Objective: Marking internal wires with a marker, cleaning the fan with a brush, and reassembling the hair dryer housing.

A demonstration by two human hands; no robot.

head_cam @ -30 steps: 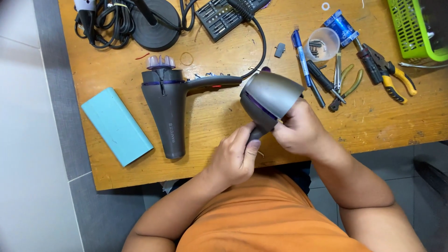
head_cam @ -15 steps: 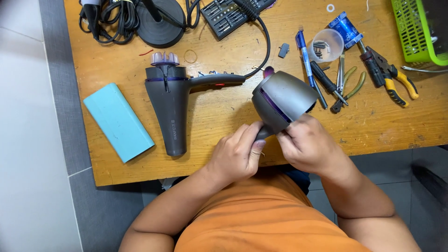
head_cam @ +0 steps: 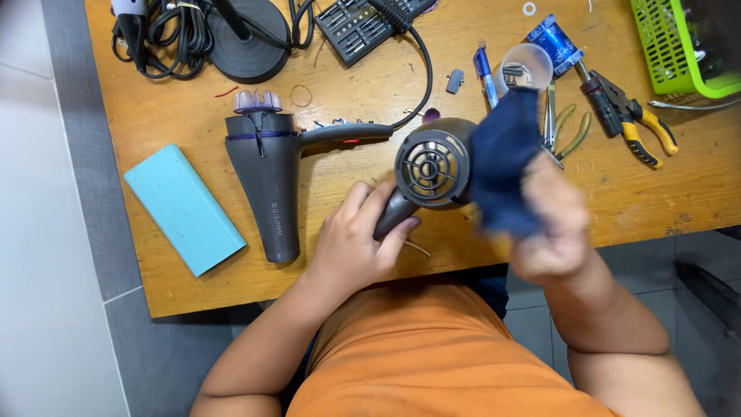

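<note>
Here, left hand (head_cam: 351,251) gripping hair dryer (head_cam: 429,171), right hand (head_cam: 549,228) holding dark cloth (head_cam: 502,158)

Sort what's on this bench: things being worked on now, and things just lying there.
In hand:
- grey hair dryer, handle in the left hand
- dark blue cloth, in the right hand, against the dryer

Lying about:
- second hair dryer
- teal box
- pliers
- bit set
- green basket

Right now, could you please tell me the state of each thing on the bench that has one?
Held dryer: gripped by left hand, grille facing up.
Cloth: in right hand, blurred.
Second dryer: lying flat, untouched.
Pliers: lying shut.
Clear cup: upright, holds small parts.
</note>
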